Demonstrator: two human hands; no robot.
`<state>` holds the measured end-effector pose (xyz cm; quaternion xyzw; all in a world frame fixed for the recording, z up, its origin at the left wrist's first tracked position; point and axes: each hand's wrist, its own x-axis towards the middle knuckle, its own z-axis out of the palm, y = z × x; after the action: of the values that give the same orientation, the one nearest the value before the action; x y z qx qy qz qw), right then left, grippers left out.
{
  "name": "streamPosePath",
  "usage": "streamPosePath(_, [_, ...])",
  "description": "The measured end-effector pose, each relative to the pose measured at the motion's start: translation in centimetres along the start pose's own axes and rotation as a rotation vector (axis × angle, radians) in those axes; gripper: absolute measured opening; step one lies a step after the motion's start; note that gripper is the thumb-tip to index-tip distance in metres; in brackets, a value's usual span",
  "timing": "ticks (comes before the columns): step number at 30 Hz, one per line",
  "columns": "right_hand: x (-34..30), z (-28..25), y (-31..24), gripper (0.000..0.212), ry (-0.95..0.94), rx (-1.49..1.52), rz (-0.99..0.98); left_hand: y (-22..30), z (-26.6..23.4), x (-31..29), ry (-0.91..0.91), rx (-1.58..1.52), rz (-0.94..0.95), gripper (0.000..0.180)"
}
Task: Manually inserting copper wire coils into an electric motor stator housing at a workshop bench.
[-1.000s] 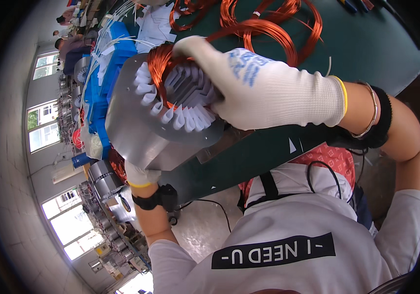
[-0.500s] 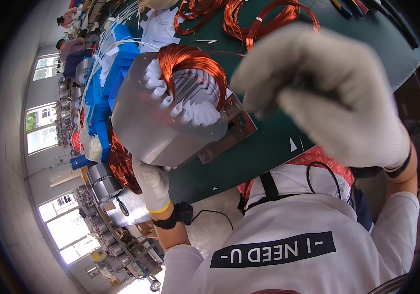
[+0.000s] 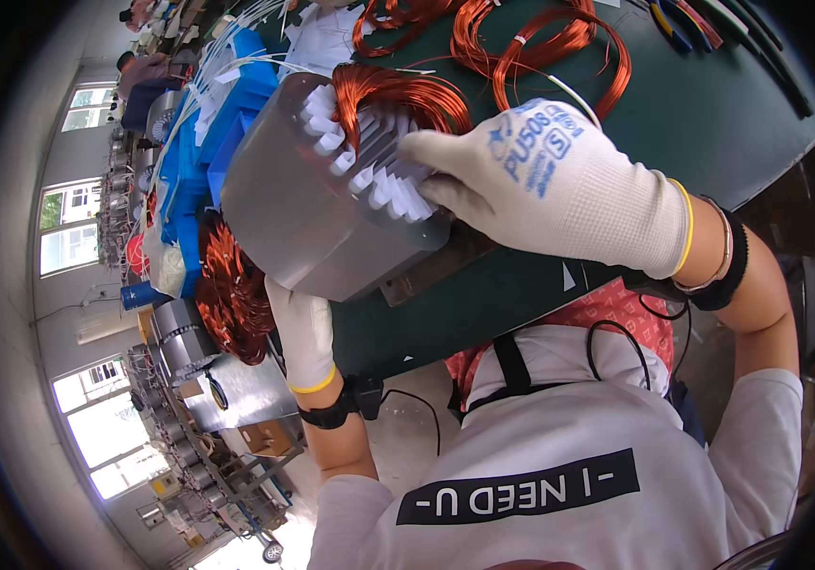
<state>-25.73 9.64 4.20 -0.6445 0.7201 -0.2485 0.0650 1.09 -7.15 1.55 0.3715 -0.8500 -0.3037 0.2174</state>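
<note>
A grey motor stator lies on its side on the dark green table, its open end toward my right hand. White paper slot liners stick out around its bore, and a bundle of copper wire loops over the upper rim. My gloved right hand is at the bore, thumb and forefinger bent close beside the liners; what they grip, if anything, I cannot make out. A thin white strip curves out behind that hand. At the stator's lower left side is my gloved left hand, its fingers hidden.
Copper coils lie on the table's far side, near pliers. Blue bins with white strips stand left, above more copper wire. A wooden block sits under the stator. Another person is far off at upper left.
My right hand has come down and left from above the table to the stator's bore, turning its back up. My left hand stays by the stator. The view has shifted slightly.
</note>
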Motion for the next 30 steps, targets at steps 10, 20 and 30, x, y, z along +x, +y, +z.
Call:
streamPosePath(10, [0.4, 2.8, 1.1, 0.025, 0.152, 0.262, -0.042, 0.8, 0.3, 0.1, 0.044, 0.024, 0.088, 0.031])
streamPosePath(20, [0.3, 4.6, 1.2, 0.031, 0.259, 0.458, -0.083, -1.5, 0.6, -0.6, 0.04, 0.129, 0.142, 0.037])
streamPosePath(30, [0.3, 4.4, 1.9, 0.019, 0.25, 0.4, -0.213, -0.6, 1.5, 0.2, 0.246, 0.104, 0.223, 0.025])
